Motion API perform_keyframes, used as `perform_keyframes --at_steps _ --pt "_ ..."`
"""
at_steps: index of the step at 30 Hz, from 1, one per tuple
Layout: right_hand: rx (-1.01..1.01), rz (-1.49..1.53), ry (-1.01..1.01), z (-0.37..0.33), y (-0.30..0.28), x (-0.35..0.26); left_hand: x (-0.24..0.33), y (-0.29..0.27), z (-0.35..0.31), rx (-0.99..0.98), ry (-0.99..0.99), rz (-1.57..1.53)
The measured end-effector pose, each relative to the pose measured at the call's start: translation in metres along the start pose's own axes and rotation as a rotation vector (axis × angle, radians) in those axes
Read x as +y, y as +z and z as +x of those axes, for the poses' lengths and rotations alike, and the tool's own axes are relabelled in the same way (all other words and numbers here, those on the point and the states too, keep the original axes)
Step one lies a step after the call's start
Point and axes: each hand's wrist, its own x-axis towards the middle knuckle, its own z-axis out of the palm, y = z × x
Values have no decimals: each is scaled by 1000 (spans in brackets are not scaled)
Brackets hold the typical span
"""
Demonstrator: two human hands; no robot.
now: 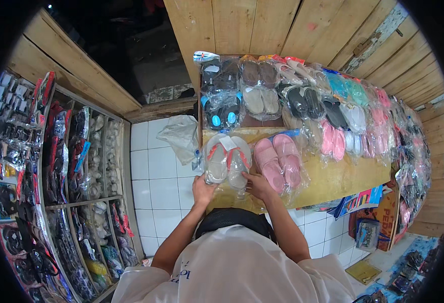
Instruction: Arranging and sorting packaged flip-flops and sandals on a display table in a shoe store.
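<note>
A pair of light grey flip-flops (217, 166) with coral-red straps, wrapped in clear plastic, is between my two hands at the near edge of the table. My left hand (205, 190) is closed on the heel end of the left flip-flop. At the heel of the right one, my right hand (258, 185) grips the pair with its fingers bent. A white tag lies over the straps. Just right of them, a pair of pink slides (278, 160) in plastic rests on the yellowish tabletop (340, 177), touched by neither hand.
Several rows of bagged sandals (262, 101) cover the far part of the table. Racks of packed footwear (75, 192) stand at left. A whitish plastic bag (180, 135) lies on the tiled floor (165, 194). Colourful packages (361, 201) sit at the table's right near edge.
</note>
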Motion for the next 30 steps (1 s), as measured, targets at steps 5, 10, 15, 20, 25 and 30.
perform_keyframes --at_steps 5,10,15,20,25,30 --pt "128 -684 213 -7 20 -19 -21 13 20 -91 -154 -414" --pt "58 -268 203 2 29 -3 -52 35 41 -136 -289 -1116" --pt "8 40 38 25 6 17 -11 4 44 -365 -638 -1732" --pt "64 351 -46 25 23 22 -26 31 48 -426 -401 -1523" --pt "-82 437 -56 17 27 19 -57 48 54 -700 -224 -1143" --pt "-104 397 -26 26 -7 36 -23 -1 81 -772 26 -139"
